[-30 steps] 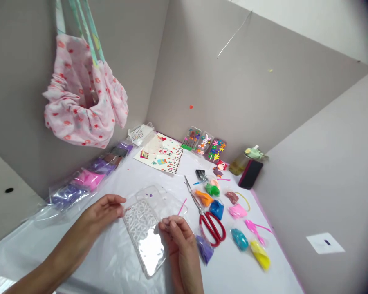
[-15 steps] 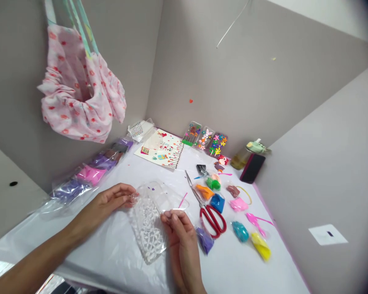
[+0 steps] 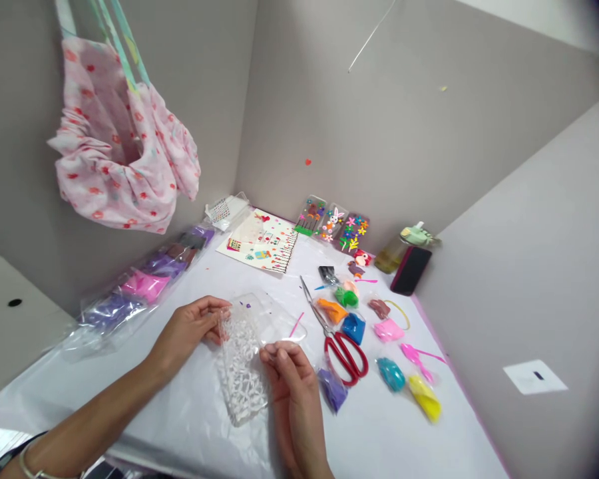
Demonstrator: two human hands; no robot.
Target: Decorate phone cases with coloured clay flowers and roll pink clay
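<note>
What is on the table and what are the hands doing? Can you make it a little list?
left hand: pinches the top edge of the clear phone case
right hand: holds the case's right edge
case: see-through, white pattern, tilted off the table
beside right hand: red scissors, purple clay bag
far right: blue, pink, yellow clay bags
back: three decorated cases, sticker sheet
wall: pink cloth bag hanging

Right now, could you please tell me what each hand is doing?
Left hand: fingers closed on the upper left edge of the clear case.
Right hand: fingertips pinching the case's right edge.
</note>
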